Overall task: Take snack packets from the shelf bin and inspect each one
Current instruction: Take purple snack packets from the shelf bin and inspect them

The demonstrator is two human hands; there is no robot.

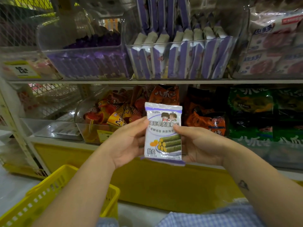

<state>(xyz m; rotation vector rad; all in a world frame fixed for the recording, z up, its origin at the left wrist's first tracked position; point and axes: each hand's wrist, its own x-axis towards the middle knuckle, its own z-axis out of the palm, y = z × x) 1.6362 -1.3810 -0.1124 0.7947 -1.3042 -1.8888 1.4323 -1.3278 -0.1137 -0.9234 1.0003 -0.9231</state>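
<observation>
Packet (pixel 163 131) held upright, purple-white wrapper (Chinese print, green rolls pictured), left hand (pixel 129 141) and right hand (pixel 200 145) gripping its sides

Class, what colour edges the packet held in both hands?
Purple, on the white snack packet; head view.

packet (pixel 163 131) between hands, basket (pixel 49 199) lower left

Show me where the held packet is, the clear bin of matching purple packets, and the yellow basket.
snack packet (pixel 163 131), head view, middle of its printed front.
clear bin (pixel 178 42), head view, its front rim.
yellow basket (pixel 37 200), head view, its slotted side wall.
</observation>
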